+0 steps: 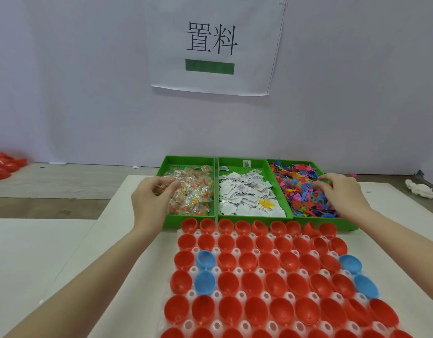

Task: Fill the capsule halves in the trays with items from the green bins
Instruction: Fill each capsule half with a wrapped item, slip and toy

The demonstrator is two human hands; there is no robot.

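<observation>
Green bins [189,159] of probably candy, packets, figures

Both arms reach forward — left hand [152,198] and right hand [342,195], fingers curled downward.

Three green bins are sitting side by side across the middle of the frame: the left bin [186,160] holding clear packets of multicoloured beads [196,191], the middle bin [237,161] white printed sachets [244,193], the right bin [305,217] small bright plastic figures [301,189]. Just below them, a white tray [193,270] is filling the lower centre and right of the frame, its rows carrying open red capsule halves [252,281], hollow side up, with four blue capsule halves [205,259] sitting among them, two at the left and two at the right edge.
</observation>
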